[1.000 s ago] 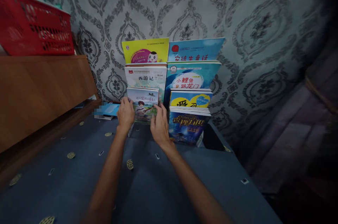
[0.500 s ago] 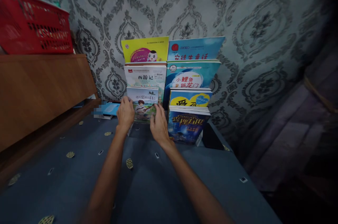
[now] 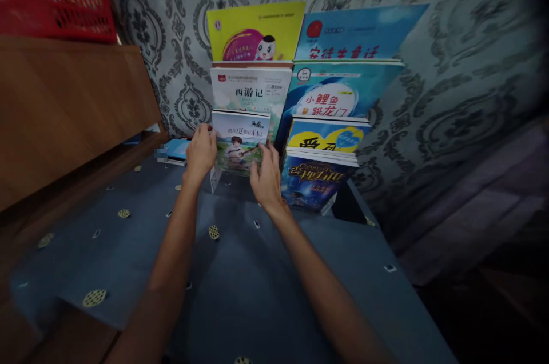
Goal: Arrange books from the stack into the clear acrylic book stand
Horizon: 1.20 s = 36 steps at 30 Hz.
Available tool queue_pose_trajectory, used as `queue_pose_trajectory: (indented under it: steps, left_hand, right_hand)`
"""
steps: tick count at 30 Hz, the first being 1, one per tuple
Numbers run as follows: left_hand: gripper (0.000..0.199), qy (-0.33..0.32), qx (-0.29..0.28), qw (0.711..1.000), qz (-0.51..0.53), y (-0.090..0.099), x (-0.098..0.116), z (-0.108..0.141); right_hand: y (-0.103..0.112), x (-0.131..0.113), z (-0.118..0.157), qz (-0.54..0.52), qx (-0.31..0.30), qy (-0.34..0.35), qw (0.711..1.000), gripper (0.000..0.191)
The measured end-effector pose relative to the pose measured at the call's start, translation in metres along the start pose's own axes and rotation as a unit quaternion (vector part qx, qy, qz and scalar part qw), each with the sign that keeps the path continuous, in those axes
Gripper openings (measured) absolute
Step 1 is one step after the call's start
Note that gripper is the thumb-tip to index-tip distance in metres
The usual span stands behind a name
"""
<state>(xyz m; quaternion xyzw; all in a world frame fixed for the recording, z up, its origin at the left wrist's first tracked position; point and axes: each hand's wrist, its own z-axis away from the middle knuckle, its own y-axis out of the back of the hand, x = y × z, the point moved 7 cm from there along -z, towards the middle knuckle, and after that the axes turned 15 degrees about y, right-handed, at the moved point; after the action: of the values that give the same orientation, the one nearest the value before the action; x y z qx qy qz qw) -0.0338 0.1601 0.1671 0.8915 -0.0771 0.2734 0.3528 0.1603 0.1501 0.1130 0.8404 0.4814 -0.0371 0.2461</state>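
My left hand (image 3: pixel 201 151) is closed at the left edge of a small book (image 3: pixel 241 131) with a guitar player on its cover. On the book's right edge, the fingers of my right hand (image 3: pixel 267 178) grip the lower part. The book stands upright, leaning back slightly, before a taller white book (image 3: pixel 251 88) and a yellow book (image 3: pixel 257 27). Part of a clear stand (image 3: pixel 215 179) shows beneath it. To the right, a dark blue book (image 3: pixel 311 184) fronts a second stepped row with a yellow-and-blue book (image 3: pixel 328 136), a teal book (image 3: pixel 351 81) and a blue book (image 3: pixel 360 32).
A patterned blue-grey cloth (image 3: pixel 240 272) covers the surface. Light blue books (image 3: pixel 176 150) lie flat at the left, near a wooden cabinet (image 3: pixel 72 118) with a red basket (image 3: pixel 64 1) on top. Patterned wallpaper (image 3: pixel 184 38) rises close behind the books.
The camera view has tilted down and come closer, so the books appear higher and larger. Both hands stay at the sides of the small book.
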Motion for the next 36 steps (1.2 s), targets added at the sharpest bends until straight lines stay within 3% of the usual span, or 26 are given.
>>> queue_pose_trajectory:
  steps: [11,17,21,23,26,29,32,36]
  left_hand:
    - [0.027,-0.034,-0.032,0.999,0.024,0.016,0.004,0.002]
    - [0.024,-0.022,-0.101,0.995,0.002,0.021,0.005,-0.001]
    - [0.035,0.043,-0.141,0.988,0.036,0.029,-0.025,-0.013]
    - [0.037,0.095,-0.118,0.988,0.005,0.035,-0.050,-0.020]
    - [0.033,0.156,-0.066,0.977,-0.127,0.038,-0.085,-0.023]
    - [0.036,0.196,-0.091,0.949,-0.228,0.016,-0.111,-0.016]
    - [0.041,0.201,-0.115,0.940,-0.249,-0.018,-0.126,-0.007]
    - [0.051,0.174,-0.134,0.939,-0.264,-0.061,-0.138,-0.002]
  right_hand:
    - [0.010,-0.008,-0.004,-0.006,0.022,-0.010,1.000,0.034]
    - [0.014,-0.008,-0.004,-0.005,0.016,-0.027,0.999,0.026]
    - [0.013,-0.008,-0.002,-0.007,0.024,-0.029,0.999,0.024]
    - [0.012,-0.009,-0.002,-0.002,0.024,-0.026,0.999,0.024]
    - [0.012,-0.015,-0.002,-0.001,0.032,-0.029,0.999,0.022]
    - [0.018,-0.027,0.001,0.005,0.073,-0.036,0.997,0.021]
    - [0.021,-0.047,0.013,-0.001,0.101,-0.013,0.995,0.021]
    - [0.005,-0.076,0.047,-0.074,0.015,0.055,0.996,0.023]
